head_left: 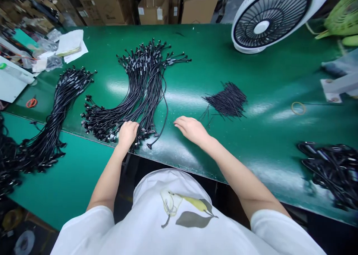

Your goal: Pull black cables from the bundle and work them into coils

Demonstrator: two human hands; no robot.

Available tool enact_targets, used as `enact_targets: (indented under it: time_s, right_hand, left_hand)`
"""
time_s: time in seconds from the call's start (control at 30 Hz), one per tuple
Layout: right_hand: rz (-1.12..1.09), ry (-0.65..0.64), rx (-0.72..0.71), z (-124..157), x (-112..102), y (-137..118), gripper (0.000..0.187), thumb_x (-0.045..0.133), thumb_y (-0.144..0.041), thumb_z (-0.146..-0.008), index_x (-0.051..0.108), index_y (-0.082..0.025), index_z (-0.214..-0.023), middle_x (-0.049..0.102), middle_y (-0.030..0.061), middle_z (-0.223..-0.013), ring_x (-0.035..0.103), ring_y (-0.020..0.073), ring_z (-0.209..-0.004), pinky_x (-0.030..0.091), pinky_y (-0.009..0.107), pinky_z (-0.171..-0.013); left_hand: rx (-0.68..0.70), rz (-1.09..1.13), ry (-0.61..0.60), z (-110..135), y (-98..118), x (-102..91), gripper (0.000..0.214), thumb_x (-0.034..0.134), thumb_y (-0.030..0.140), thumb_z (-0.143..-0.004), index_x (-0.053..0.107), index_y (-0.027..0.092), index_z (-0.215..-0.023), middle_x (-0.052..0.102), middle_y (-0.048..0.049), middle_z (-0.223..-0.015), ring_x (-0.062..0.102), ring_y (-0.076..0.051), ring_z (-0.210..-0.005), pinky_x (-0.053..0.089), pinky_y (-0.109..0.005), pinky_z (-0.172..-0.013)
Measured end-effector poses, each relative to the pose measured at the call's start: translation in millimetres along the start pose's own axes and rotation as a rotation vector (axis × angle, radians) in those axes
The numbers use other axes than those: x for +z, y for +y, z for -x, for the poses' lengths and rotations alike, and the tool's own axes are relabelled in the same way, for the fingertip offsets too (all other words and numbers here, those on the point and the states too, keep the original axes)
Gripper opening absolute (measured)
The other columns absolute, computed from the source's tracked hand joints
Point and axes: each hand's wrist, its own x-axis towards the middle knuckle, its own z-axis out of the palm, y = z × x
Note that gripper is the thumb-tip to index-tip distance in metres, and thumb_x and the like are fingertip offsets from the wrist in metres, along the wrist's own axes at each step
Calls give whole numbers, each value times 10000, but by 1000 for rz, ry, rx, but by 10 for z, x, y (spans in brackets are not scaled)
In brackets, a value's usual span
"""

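Observation:
A large fanned-out heap of black cables [144, 79] with small plugs at both ends lies on the green table in front of me. My left hand [128, 136] is at the heap's near end, its fingers curled over cables among the plugs; the fingertips are partly hidden. One cable [167, 109] curves away from the heap's right side, its plug near the table edge. My right hand [192, 128] hovers over or rests on the bare table right of that cable, fingers loosely extended to the left, with nothing visible in them. Beyond it lies a pile of short thin black ties [229, 100].
More cable bundles [63, 94] lie at left, beside an orange ring-shaped item [31, 103]. A white fan [263, 25] stands at the back right. Black coiled cables [332, 165] and a rubber band [298, 108] are at right. Cardboard boxes [200, 8] stand behind the table.

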Motion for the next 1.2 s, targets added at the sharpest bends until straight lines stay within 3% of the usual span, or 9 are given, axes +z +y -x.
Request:
enact_targets:
  time_s: [0.1, 0.2, 0.4, 0.5, 0.63, 0.73, 0.87, 1.0, 1.2]
  right_hand:
    - [37, 38, -138, -463, 79, -402, 350, 407, -223, -982, 580, -179, -1283, 601, 119, -1295, 593, 214, -1078, 451, 349, -885]
    - [106, 104, -278, -943, 245, -604, 386, 419, -216, -978, 514, -155, -1347, 540, 140, -1366, 501, 232, -1181, 401, 362, -929]
    - [287, 59, -42, -1431, -15, 195, 321, 361, -245, -993, 651, -119, -1049, 654, 150, -1074, 502, 235, -1007, 361, 377, -869]
    - [302, 195, -20, -1325, -398, 476, 342, 306, -224, -1003, 624, -163, -1112, 615, 126, -1184, 495, 227, -1045, 355, 375, -899]
    - [227, 346, -10, -1172, -843, -21, 435, 171, -226, -1031, 578, -183, -1178, 588, 85, -1154, 519, 197, -1064, 384, 339, -901]
    - [153, 372, -20, -1176, -1175, -429, 475, 118, -245, -1042, 538, -156, -1247, 587, 49, -1153, 540, 157, -1097, 393, 291, -925]
    - [143, 374, 36, -982, -1538, -249, 400, 288, -310, -1020, 543, -153, -1286, 601, 61, -1250, 551, 196, -1134, 429, 324, -943]
    - [423, 383, 148, -298, -1342, 61, 515, 224, -422, -1006, 547, -231, -1359, 653, 144, -1084, 615, 256, -902, 428, 357, -658]
    - [302, 17, -181, 687, -678, -532, 432, 293, -368, -995, 627, -225, -1229, 640, 90, -750, 530, 168, -580, 232, 317, -467]
  left_hand:
    - [-81, 197, 51, -7, 144, -134, 326, 409, 372, -941, 671, 179, -942, 662, -101, -883, 595, -232, -847, 436, -356, -840]
    - [-180, 573, -139, 62, 305, -324, 337, 424, 440, -932, 638, 191, -1006, 554, -4, -684, 509, -154, -616, 409, -276, -631]
    - [-300, 791, -353, 497, 101, -675, 348, 477, 478, -902, 639, 180, -979, 405, 48, -588, 398, -120, -546, 340, -247, -562]
    - [-298, 686, -353, 664, -140, -679, 343, 477, 467, -898, 675, 187, -902, 498, 17, -635, 488, -148, -630, 404, -270, -662]
    - [-326, 714, -290, 740, -177, -571, 325, 504, 467, -897, 673, 193, -857, 529, 1, -645, 507, -153, -638, 428, -264, -637]
    - [-340, 1060, -291, 781, -100, -615, 323, 578, 478, -872, 637, 179, -765, 384, 47, -540, 354, -84, -468, 346, -195, -454]
    - [-296, 1738, -46, 844, -176, -954, 367, 658, 478, -833, 551, 173, -660, 314, 86, -522, 167, -8, -360, 182, -98, -297]
    - [-364, 1880, 412, 824, -257, -1188, 232, 622, 400, -890, 591, 204, -770, 454, 93, -547, 377, 26, -396, 291, -4, -375]
    - [-308, 1184, 265, 536, 369, -723, 334, 552, 471, -906, 684, 186, -1017, 715, -67, -1014, 672, -177, -1009, 541, -293, -877]
